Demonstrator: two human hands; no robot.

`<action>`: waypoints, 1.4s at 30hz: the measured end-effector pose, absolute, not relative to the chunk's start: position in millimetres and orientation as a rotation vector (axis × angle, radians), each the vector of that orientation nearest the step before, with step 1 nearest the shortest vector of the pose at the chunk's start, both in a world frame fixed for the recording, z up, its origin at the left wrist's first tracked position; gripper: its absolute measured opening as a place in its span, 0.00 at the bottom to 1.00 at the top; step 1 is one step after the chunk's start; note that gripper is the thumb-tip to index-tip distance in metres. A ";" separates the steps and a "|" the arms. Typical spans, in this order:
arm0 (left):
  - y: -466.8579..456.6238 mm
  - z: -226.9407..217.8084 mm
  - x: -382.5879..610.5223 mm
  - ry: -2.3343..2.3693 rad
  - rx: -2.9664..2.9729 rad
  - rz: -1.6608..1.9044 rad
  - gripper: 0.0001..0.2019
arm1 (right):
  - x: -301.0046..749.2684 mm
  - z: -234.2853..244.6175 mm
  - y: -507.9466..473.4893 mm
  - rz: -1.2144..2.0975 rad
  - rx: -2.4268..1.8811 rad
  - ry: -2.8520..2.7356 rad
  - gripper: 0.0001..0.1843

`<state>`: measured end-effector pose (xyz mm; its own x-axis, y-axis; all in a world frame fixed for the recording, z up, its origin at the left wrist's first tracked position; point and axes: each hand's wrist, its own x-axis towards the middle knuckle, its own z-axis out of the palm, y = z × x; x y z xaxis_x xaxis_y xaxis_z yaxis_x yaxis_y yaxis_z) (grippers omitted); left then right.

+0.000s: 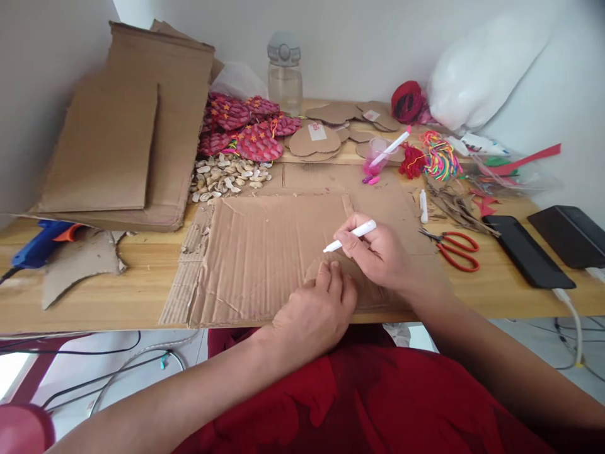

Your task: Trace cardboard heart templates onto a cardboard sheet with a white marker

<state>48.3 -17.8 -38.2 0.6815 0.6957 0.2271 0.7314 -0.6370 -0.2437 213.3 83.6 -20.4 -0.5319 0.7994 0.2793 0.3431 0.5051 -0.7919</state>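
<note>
My right hand is closed around a white pen, its tip pointing left onto a large sheet of corrugated cardboard on the wooden table. My left hand presses down, fingers together, on a small cardboard cut-out that lies on the sheet just below the pen tip. Most of the cut-out is hidden under both hands.
Red-handled scissors lie right of my hands, with two dark phones beyond. A blue glue gun sits far left. Behind are folded cardboard, pistachio shells, red fabric hearts, cardboard hearts, a water bottle and coloured string.
</note>
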 end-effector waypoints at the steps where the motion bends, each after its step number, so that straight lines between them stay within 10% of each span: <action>1: -19.4 -39.9 51.0 -1.138 -2.551 -0.169 0.20 | 211.0 -20.3 86.0 0.900 -0.928 -2.135 0.15; 42: -23.8 -13.0 81.3 -1.296 -2.745 0.100 0.22 | 157.2 24.8 79.9 0.964 -0.399 -2.907 0.10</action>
<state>81.3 -23.8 -13.0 0.6347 0.7726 -0.0148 0.7658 -0.6314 -0.1216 157.2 79.9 24.8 -0.9653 0.2593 -0.0308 0.2263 0.7720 -0.5940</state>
